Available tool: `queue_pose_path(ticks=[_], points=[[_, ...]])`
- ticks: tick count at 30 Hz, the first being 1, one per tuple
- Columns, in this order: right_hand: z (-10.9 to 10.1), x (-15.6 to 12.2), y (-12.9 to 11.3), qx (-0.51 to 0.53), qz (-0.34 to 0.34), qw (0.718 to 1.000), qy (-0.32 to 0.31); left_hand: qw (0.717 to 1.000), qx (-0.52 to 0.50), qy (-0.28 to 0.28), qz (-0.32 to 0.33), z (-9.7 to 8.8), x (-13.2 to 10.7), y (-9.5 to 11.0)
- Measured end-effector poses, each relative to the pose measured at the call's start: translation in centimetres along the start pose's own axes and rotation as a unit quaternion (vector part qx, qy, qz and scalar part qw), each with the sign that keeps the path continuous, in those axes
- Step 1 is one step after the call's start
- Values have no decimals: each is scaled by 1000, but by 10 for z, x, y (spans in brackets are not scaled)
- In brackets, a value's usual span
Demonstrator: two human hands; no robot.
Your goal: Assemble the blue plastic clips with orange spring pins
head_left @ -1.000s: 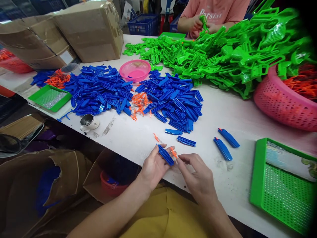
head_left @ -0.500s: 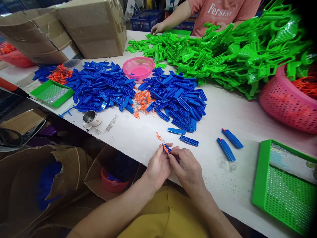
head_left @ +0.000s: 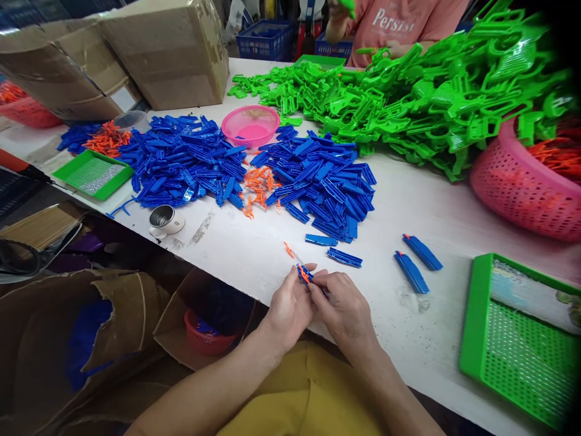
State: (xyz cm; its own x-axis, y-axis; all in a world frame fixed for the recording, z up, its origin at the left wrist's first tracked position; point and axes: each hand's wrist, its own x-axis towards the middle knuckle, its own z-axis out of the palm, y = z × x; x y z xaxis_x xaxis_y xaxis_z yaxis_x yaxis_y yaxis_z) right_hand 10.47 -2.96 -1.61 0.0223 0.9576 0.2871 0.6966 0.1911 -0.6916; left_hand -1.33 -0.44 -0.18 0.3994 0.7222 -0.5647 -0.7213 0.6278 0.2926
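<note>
My left hand (head_left: 289, 306) and my right hand (head_left: 342, 309) meet at the near edge of the white table (head_left: 436, 206). Together they pinch one small blue plastic piece (head_left: 303, 272) with an orange pin at its tip; most of the piece is hidden by my fingers. An orange pin with a spring (head_left: 290, 251) lies just beyond my hands. Two loose blue pieces (head_left: 344, 257) lie nearby, and two finished blue pieces with orange tips (head_left: 417, 261) lie to the right. Large heaps of blue pieces (head_left: 318, 175) and orange pins (head_left: 258, 188) sit farther back.
A green mesh tray (head_left: 521, 339) sits at the right near edge, a pink basket (head_left: 521, 188) behind it. A big pile of green plastic parts (head_left: 431, 97) fills the back right, where another person (head_left: 394, 27) works. Cardboard boxes (head_left: 167, 54), a pink bowl (head_left: 252, 124), a small metal cup (head_left: 163, 219).
My hands came together: the right hand brought the orange pin to the blue piece held in the left, and both now grip it close. The other person's hands shifted among the green parts.
</note>
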Motion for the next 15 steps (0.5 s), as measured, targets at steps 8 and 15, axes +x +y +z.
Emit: queue_pose_path(ticks=[8,15], points=[[-4,0,-2,-66,-54,996,0,1000,26,1,9,2,-1,-5],[-3,-2,-7,-119,-73,990,11,994,89,8,62,2,-4,-12]])
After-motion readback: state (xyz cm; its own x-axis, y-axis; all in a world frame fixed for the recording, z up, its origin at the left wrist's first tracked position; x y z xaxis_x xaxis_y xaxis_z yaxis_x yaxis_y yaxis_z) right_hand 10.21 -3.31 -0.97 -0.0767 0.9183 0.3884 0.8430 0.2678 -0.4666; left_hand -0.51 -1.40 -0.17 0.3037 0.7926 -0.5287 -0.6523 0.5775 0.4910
